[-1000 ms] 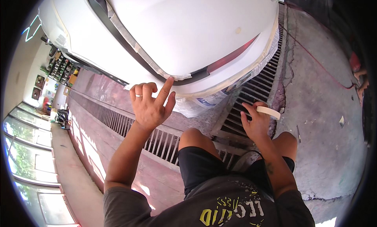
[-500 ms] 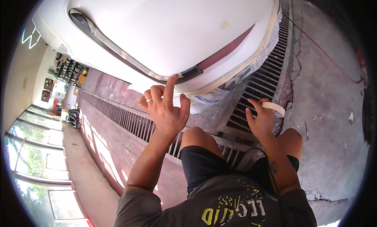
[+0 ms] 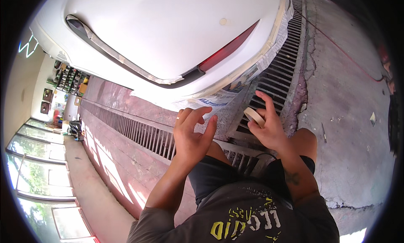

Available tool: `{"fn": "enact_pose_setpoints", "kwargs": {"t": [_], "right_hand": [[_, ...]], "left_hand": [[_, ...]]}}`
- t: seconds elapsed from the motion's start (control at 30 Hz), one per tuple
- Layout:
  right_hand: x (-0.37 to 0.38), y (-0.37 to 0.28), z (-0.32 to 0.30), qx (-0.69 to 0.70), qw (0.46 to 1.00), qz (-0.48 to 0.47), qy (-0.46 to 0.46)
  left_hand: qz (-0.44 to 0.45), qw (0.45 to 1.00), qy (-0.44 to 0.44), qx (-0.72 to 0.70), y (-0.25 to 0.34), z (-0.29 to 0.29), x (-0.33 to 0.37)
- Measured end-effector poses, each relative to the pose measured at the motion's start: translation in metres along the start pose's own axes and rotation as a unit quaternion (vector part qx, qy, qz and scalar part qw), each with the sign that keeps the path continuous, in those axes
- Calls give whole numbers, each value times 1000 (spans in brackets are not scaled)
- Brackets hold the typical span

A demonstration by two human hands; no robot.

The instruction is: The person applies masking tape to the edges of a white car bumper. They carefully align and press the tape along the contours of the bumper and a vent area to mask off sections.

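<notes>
A white car bumper [image 3: 139, 28] fills the upper middle, with a dark trim strip [image 3: 139, 77] and a red reflector [image 3: 229, 48] set in it. Cream masking tape [image 3: 126, 63] runs along the strip's upper edge and stops near the reflector. Apart from the car, my left hand [image 3: 193, 133] is raised in front of it, fingers curved and spread, with nothing in it. In my right hand [image 3: 269, 125] is a roll of masking tape [image 3: 255, 116], held by the fingers, with the index finger stretched out. Taped newspaper [image 3: 235, 85] hangs along the bumper's lower edge.
A metal floor grate [image 3: 130, 121] crosses under the car and another grate [image 3: 282, 62] runs along the right. A thin pen-like object [image 3: 323, 132] lies on the cracked concrete [image 3: 349, 95], with a red hose [image 3: 336, 45] beyond. Windows [image 3: 42, 175] line the left side.
My left hand has come off the taped strip and drawn back toward me. My right hand has moved left, bringing the tape roll inward. The view has shifted slightly.
</notes>
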State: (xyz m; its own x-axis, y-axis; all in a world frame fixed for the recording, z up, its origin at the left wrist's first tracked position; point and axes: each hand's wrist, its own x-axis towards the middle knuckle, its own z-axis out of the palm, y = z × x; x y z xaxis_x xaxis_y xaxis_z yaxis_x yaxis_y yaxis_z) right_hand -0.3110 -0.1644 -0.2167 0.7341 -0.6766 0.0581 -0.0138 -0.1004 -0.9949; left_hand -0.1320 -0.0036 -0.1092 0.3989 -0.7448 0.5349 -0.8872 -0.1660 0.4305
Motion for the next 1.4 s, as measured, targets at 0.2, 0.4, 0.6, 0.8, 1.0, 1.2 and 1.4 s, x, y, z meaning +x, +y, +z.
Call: {"fn": "enact_pose_setpoints", "kwargs": {"t": [0.2,0.4,0.6,0.8,1.0,1.2,1.4], "right_hand": [[-11,-27,12,135,974,-110,-146],[-14,-30,17,30,979,-160,-122],[-15,-34,16,-40,985,-123,-114],[-13,-23,21,-51,981,-169,-78],[-23,-18,12,11,985,-102,-138],[-25,-32,8,-55,977,-64,-197],[-23,-41,15,-42,971,-97,-215]], "left_hand": [[39,988,-74,-130,14,8,3],[75,981,-149,-101,12,16,9],[46,972,-183,-140,-1,26,9],[37,962,-190,-191,-10,39,6],[8,962,-184,-200,-12,36,3],[146,977,-129,-89,-16,29,1],[92,983,-151,-53,-18,32,-14]]}}
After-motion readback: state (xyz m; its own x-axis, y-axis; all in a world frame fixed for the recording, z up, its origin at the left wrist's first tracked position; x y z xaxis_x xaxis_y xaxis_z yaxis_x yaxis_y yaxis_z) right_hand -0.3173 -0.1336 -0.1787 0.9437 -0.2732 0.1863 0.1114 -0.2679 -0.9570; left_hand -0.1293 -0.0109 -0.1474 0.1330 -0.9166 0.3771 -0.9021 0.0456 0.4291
